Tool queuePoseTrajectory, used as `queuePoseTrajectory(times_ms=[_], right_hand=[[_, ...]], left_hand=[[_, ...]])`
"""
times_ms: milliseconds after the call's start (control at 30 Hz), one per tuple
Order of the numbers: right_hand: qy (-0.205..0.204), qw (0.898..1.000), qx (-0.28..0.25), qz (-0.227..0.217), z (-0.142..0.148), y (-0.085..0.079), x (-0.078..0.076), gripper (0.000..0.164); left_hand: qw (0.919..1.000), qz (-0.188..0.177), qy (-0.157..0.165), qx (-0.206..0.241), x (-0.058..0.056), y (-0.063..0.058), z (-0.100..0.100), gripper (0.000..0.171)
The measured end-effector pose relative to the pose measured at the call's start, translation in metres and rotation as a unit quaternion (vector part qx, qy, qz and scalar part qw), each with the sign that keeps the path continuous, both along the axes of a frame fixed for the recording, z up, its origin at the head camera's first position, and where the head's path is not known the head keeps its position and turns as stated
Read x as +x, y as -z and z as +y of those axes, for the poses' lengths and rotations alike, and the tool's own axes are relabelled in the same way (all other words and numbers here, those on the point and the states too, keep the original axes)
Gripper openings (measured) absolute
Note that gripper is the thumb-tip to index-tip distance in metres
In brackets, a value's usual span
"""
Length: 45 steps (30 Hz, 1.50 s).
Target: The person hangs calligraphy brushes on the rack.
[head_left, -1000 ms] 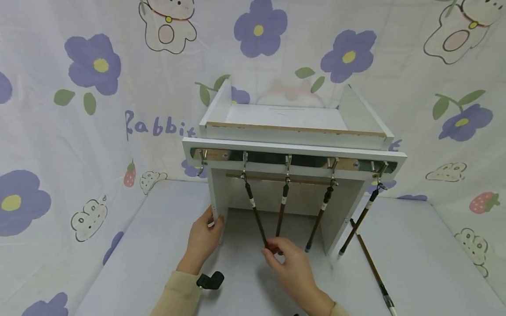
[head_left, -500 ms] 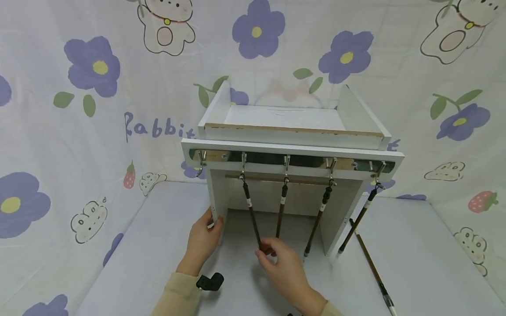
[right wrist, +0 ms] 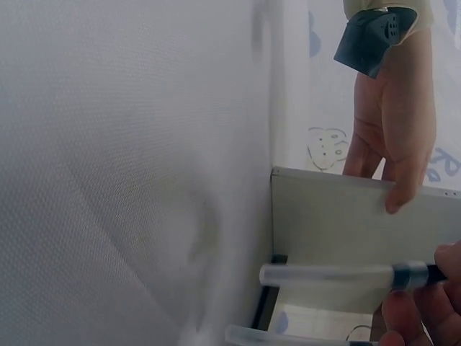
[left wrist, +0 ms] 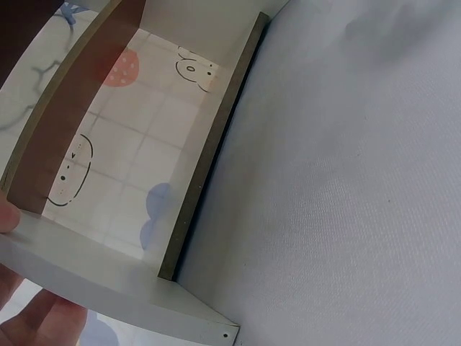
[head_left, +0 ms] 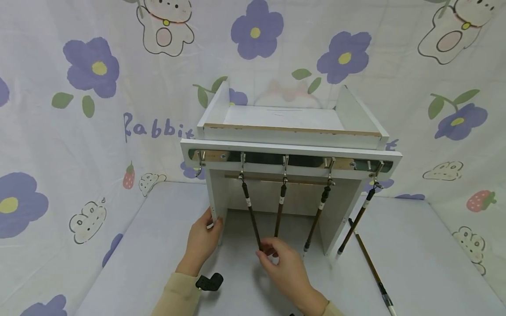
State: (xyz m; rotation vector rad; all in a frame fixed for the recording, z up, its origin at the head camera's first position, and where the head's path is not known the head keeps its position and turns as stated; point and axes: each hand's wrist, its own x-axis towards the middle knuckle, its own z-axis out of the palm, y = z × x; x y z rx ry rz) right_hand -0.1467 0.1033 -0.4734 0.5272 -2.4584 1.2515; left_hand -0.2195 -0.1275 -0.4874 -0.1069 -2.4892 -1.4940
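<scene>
Flower-printed cloth (head_left: 158,87) backs the white rack (head_left: 261,147). The left hand's grip (head_left: 203,237) pinches its side panel (head_left: 219,193), probably to steady it; the right hand's grip (head_left: 286,265) pinches the low end of the leftmost brush (head_left: 251,214), hung from a hook (head_left: 243,164), perhaps to keep it from swinging.

Soft, even light; shade under the white hook rack (head_left: 292,150), reflections on its metal strip (head_left: 265,158); right wrist view hazy beside it.

purple "rabbit" print (head_left: 157,127) on bkgd cloth (head_left: 166,87), l. of white shelf (head_left: 290,138)
</scene>
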Motion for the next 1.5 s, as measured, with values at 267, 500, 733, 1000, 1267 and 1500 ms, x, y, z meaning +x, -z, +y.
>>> queuePoseTrajectory(times_ms=[267,500,733,1000,1267,1500], right_hand=[[0.009,1.000,0.001,0.005,0.005,-0.001,0.004,0.021],[0.016,1.000,0.009,0.009,0.021,-0.001,0.009,0.024],[0.033,0.998,0.020,0.052,0.048,-0.005,0.015,0.028],[0.051,0.993,0.049,0.094,0.081,-0.010,0.017,0.030],[0.099,0.989,0.064,0.086,0.113,-0.008,0.018,0.029],[0.131,0.988,0.063,0.049,0.135,-0.010,0.018,0.025]], left_hand=[[1.0000,-0.001,0.001,0.000,-0.001,0.003,0.000,0.050],[1.0000,0.001,0.003,0.000,-0.002,0.004,0.000,0.049],[1.0000,0.002,0.004,-0.002,-0.002,0.003,0.001,0.049],[1.0000,0.005,0.003,0.000,-0.002,0.004,-0.001,0.048],[0.9999,-0.004,0.000,-0.010,-0.001,0.003,-0.001,0.044],[1.0000,-0.005,0.001,-0.008,0.000,0.001,0.000,0.044]])
